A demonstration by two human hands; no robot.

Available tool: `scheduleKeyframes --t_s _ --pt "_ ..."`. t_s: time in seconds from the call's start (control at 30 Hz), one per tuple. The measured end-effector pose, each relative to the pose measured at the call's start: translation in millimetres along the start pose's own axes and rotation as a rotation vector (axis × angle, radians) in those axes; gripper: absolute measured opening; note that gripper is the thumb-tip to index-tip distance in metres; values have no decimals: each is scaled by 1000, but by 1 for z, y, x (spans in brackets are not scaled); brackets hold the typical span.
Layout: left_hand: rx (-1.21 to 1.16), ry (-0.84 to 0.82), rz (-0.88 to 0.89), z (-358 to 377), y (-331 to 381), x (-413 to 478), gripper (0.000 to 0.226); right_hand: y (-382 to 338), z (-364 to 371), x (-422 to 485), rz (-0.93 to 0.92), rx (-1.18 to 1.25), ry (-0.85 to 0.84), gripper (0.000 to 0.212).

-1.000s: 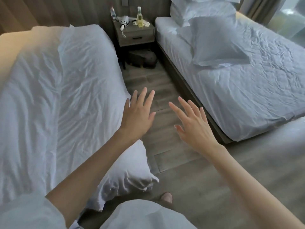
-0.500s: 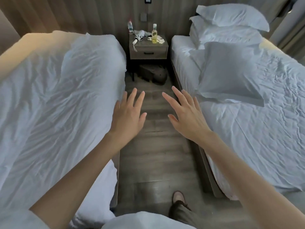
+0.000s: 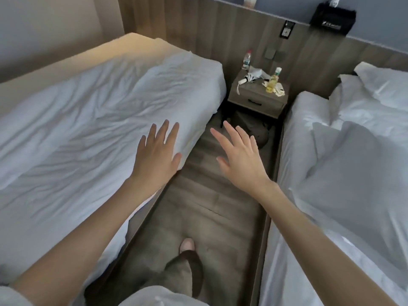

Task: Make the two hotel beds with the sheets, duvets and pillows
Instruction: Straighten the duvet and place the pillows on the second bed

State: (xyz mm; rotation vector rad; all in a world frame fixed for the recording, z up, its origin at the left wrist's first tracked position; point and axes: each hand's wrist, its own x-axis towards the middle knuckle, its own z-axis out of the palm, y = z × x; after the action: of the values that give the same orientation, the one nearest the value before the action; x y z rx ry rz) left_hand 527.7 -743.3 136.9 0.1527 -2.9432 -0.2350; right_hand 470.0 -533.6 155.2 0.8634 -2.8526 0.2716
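The person stands in the aisle between two beds with both arms stretched forward. The left hand is flat, its fingers straight and spread, and it holds nothing. It hangs over the aisle edge of the left bed, and whether it touches the cloth cannot be told. The right hand is spread and empty too, its palm turned partly inward. It is above the floor of the aisle, apart from both beds.

A wrinkled white cover lies over the left bed, reaching its head end and draping down the aisle side. Whether it is a sheet or a duvet cannot be told. A cream strip shows along the bed's far side.

The right bed carries a white sheet that hangs down toward the aisle. A large pillow lies flat on it, and more pillows are piled at the head end by the wall.

A nightstand stands against the panelled wall between the two bed heads. On its top are a clear bottle, a yellow bottle, a folded umbrella and some crumpled paper. A dark bag sits on the floor under it. One foot is planted on the floor in the middle of the aisle.
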Motion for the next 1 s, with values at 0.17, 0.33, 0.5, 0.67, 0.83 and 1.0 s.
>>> scheduleKeyframes --t_s 0.17,0.33,0.5,0.67,0.83,1.0 --pt "9 21 -102 24 -2 94 69 59 22 106 -87 -17 23 69" --pt "-3 20 -176 34 -5 204 68 115 29 220 -143 -21 -1 69" --pt "0 46 -192 36 -2 317 68 171 31 322 -173 -30 32 69" --pt "24 46 -226 52 0 419 67 223 47 422 -239 -40 31 67" --pt "41 66 -330 88 -4 512 66 278 76 532 -346 -58 9 68" --pt "49 90 -519 112 -7 599 66 321 90 650 -522 -87 6 68"
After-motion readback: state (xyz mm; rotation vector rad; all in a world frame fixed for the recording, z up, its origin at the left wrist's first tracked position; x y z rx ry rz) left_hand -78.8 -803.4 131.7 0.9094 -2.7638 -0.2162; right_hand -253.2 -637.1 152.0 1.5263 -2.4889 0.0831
